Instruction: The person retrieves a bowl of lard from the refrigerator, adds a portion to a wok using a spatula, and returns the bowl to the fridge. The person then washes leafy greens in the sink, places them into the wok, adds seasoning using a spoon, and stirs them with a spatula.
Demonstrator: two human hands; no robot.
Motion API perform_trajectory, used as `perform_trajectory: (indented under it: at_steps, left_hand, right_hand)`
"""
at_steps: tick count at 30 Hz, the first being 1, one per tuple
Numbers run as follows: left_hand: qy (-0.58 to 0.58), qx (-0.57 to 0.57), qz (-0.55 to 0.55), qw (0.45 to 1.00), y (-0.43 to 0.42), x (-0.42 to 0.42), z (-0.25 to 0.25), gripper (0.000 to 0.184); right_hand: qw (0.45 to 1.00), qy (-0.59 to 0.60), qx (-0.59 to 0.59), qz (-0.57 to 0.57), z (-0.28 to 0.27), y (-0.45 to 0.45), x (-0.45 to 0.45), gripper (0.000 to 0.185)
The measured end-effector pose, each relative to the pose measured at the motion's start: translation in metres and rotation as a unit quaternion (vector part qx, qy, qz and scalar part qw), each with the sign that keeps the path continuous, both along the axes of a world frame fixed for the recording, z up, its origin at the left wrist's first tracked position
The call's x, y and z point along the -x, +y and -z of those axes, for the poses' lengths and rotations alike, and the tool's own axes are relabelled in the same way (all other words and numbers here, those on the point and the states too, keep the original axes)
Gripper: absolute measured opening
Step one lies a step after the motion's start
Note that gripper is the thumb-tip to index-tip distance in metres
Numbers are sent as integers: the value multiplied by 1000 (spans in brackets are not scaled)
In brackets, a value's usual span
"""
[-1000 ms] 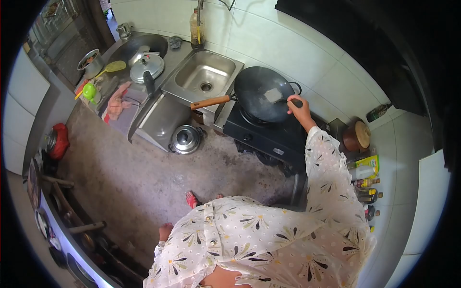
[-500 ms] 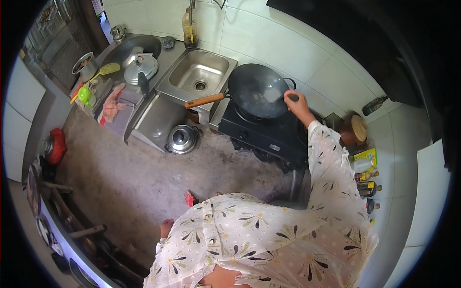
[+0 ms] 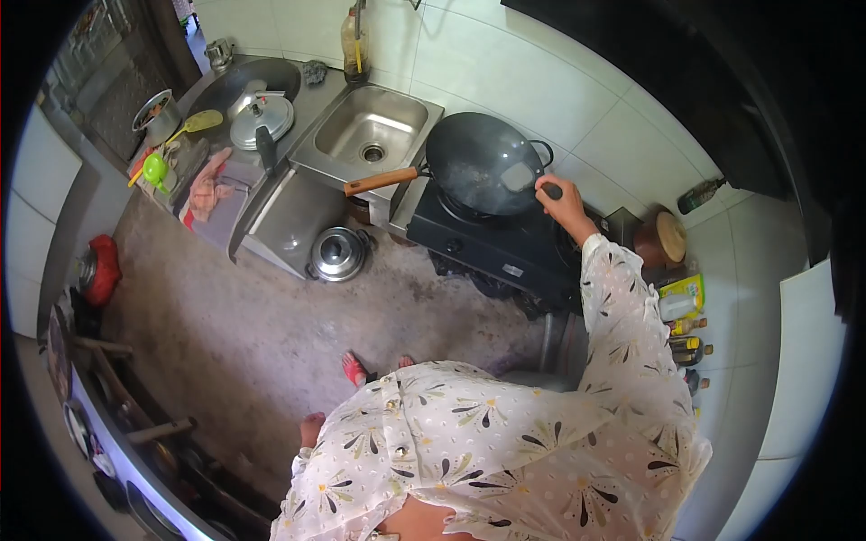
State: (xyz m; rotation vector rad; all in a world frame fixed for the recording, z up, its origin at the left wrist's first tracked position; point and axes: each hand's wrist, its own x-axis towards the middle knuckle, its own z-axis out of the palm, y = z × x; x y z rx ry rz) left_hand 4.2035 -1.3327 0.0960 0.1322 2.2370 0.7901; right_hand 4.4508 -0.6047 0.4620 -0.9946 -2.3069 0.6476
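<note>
A dark wok [image 3: 469,171] with a wooden handle pointing left rests on the black gas stove [image 3: 496,245]. Steam or haze shows inside it. My right hand [image 3: 565,204] is closed round the dark handle of a spatula [image 3: 517,177], whose pale flat blade lies inside the wok near its right side. Down by the left side of my body hangs my left hand [image 3: 312,426], partly hidden by the sleeve and small in view, so its fingers cannot be made out.
Left of the stove is a steel sink [image 3: 374,117]. A lidded pot [image 3: 339,253] stands on the floor. On the left counter are a pressure cooker [image 3: 262,122], a pot [image 3: 157,117] and a pink cloth [image 3: 209,187]. Several bottles and a brown pot [image 3: 660,240] stand at right.
The spatula blade has shifted within the wok, and my right hand has moved slightly with it. The whole view has shifted a little.
</note>
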Motion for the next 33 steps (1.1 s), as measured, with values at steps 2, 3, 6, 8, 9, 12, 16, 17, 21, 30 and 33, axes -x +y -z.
perform_trajectory:
  at_steps: [2, 3, 6, 8, 9, 12, 16, 17, 21, 30, 33]
  left_hand:
    - [-2, -3, -9, 1000, 4, 0, -5, 30]
    - [-2, -4, -14, 1000, 6, 1, -7, 31]
    - [11, -2, -32, 999, 21, -3, -21, 31]
    - [16, -4, -21, 1000, 24, -2, -21, 31]
    - [18, -5, -15, 1000, 23, -2, -19, 31]
    - [5, -7, -31, 999, 12, -4, -13, 30]
    - [0, -16, -10, 1000, -12, -5, 17, 29]
    - [-11, -5, -17, 1000, -14, -9, 17, 29]
    - [17, -14, -1, 1000, -16, -11, 27, 29]
    - [-24, -89, -86, 992, 11, -9, -17, 27]
    - [49, -18, 5, 999, 5, -10, -5, 23]
  right_hand:
    - [1000, -11, -26, -2, -1, -14, -3, 12]
    - [999, -4, -39, -8, 2, -14, 1, 10]
    - [999, 14, -34, -13, 4, -10, 13, 6]
    - [999, 20, 29, 2, -8, -3, 23, 6]
    - [999, 13, 48, 11, -18, 0, 29, 6]
    - [994, 15, 103, 34, -50, 8, 46, 5]
    - [996, -24, 80, 7, -60, 7, 49, 5]
    - [996, -30, 79, 6, -56, 7, 49, 5]
    - [996, -68, 60, -3, -50, -6, 41, 8]
    - [995, -93, 48, 6, -64, 9, 56, 6]
    - [996, -84, 41, -8, -72, 16, 62, 5]
